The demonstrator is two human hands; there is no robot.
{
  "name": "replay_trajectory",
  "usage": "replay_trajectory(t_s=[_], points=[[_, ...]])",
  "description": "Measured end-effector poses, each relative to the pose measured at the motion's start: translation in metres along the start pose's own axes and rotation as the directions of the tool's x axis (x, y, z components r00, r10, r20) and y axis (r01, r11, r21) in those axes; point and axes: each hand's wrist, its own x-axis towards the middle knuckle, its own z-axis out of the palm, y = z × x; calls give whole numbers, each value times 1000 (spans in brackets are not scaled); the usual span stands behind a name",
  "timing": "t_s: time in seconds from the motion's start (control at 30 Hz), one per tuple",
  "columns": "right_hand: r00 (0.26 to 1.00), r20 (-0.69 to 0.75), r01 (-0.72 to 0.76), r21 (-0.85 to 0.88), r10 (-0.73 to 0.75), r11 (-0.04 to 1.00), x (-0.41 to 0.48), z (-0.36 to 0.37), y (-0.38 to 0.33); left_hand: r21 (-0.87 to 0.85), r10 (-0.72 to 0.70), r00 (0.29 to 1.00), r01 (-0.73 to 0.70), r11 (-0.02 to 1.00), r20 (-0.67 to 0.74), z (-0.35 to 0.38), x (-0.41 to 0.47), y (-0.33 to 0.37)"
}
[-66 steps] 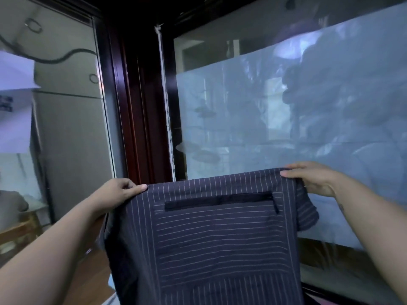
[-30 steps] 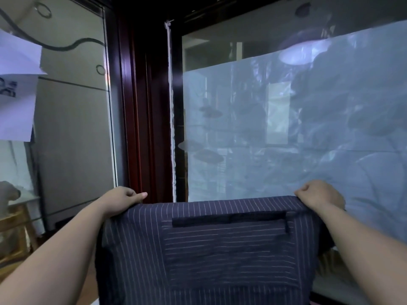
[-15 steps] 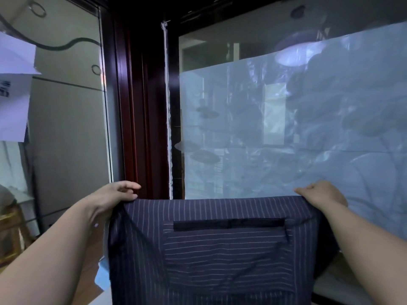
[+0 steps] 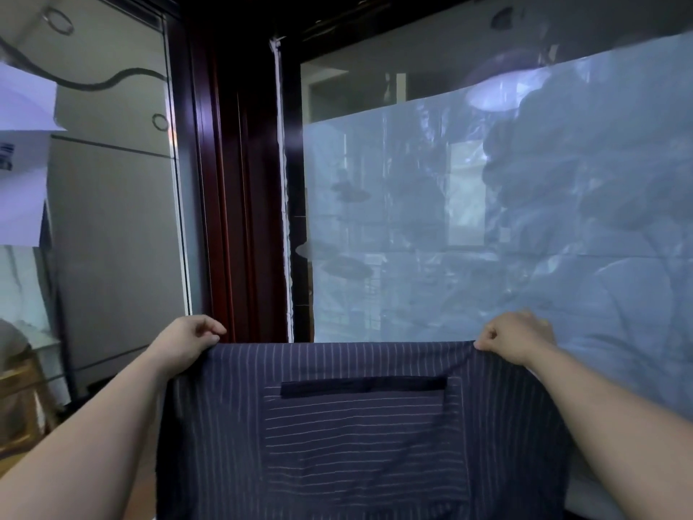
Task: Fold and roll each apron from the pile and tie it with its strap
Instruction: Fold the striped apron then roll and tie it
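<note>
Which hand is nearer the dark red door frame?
Left. The left hand grips the apron corner beside the frame; the right hand is far to its right.

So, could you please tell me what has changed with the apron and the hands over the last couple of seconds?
The right hand has dropped, so the top edge of the apron, earlier slanting up to the right, now runs level and taut. That hand's fingers, flat before, now curl in a pinch. Unchanged: the left hand grips the other corner, the pocket faces the camera, and nothing was let go.
</note>
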Motion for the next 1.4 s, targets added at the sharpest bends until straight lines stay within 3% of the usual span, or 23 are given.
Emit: replay_trajectory(t_s=[0.07,0.2,0.3,0.4,0.5,0.7,0.77,0.87,0.93,1.03,1.13,1.23,1.3,1.4], points=[[991,-63,-121,2,120,993,4,7,-1,43,52,992,-57,997,111,5,-4,11],[962,-6,-256,323,272,911,12,9,1,51,107,955,-126,991,276,9,-12,30],[951,-3,-261,535,311,804,19,10,5,-87,121,933,-97,991,338,7,-22,46],[892,-91,-258,703,443,662,27,14,14,-183,167,863,-89,979,476,6,-25,55],[859,-202,-212,694,469,688,18,6,17,-143,182,814,-123,982,552,5,-22,60],[913,-323,-53,510,249,858,19,-6,35,-155,167,908,-115,981,384,-3,-7,56],[943,-299,-2,438,148,899,17,-18,35,147,185,933,-239,960,309,-5,2,50],[966,-258,101,349,-8,932,16,-29,31,579,239,937,-347,738,256,-3,11,47],[978,-187,152,337,-92,929,16,-34,30,697,242,958,-277,662,151,-1,14,46],[979,-36,200,378,-202,904,14,-32,31,756,192,981,-153,637,37,4,16,44],[954,-37,295,322,-299,900,12,-26,31,699,84,995,-102,708,60,5,20,43],[934,-83,356,303,-348,884,13,-22,26,539,-22,997,-18,842,68,12,25,45],[936,-124,351,339,-328,873,15,-22,23,436,28,996,-64,898,88,13,22,44],[961,-128,275,409,-243,870,17,-22,24,248,-71,993,46,968,91,13,20,45]])
